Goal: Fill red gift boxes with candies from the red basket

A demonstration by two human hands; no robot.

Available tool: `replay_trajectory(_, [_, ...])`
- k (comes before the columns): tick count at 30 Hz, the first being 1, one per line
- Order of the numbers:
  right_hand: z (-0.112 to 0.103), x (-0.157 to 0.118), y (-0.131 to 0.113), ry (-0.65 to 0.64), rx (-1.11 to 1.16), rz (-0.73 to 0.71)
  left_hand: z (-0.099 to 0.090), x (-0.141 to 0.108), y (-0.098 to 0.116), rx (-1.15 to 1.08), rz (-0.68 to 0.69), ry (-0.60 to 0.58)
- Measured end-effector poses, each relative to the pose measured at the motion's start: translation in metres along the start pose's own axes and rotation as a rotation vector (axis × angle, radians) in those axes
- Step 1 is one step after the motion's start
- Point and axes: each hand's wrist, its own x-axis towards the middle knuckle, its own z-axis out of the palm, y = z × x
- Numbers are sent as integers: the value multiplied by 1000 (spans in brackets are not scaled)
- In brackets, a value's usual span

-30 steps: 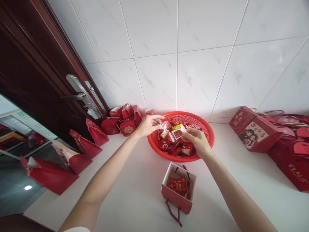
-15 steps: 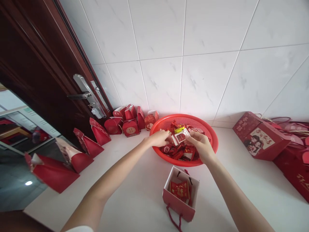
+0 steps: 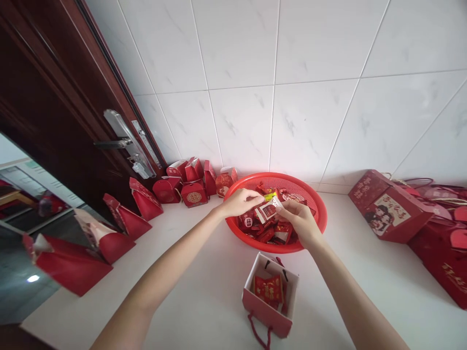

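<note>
A round red plastic basket (image 3: pixel 321 228) holds many red-wrapped sweets (image 3: pixel 265 235). My right hand (image 3: pixel 302 221), over its right side, pinches a white-and-red candy packet (image 3: pixel 267 212) by one corner between thumb and fingers. Over the left rim hovers my left hand (image 3: pixel 241 202), fingers stretched toward the packet and holding nothing I can see. In front of the basket stands an open red gift box (image 3: pixel 268 313) with white inner walls and dark red cord handles. A red-and-gold packet (image 3: pixel 269 289) and other red pieces lie inside it.
Small red boxes (image 3: pixel 194 193) stand along the wall on the left, and several red paper boxes (image 3: pixel 69 262) line the left table edge. To the right are a printed red box (image 3: pixel 390 206) and red bags (image 3: pixel 443 260). A dark door (image 3: pixel 73 97) stands at the left.
My left hand has lifted off the sweets and the packet, its fingers now straightened. My right hand still holds the packet. The view has shifted slightly.
</note>
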Motion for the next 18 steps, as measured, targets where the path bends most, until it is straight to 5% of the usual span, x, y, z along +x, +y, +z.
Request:
replay_trajectory(11, [2, -2, -5, -61, 9, -2, 15, 3, 23, -237, 12, -34])
replay_trajectory(18, [4, -3, -7, -39, 18, 8, 24, 0, 32, -393, -40, 101])
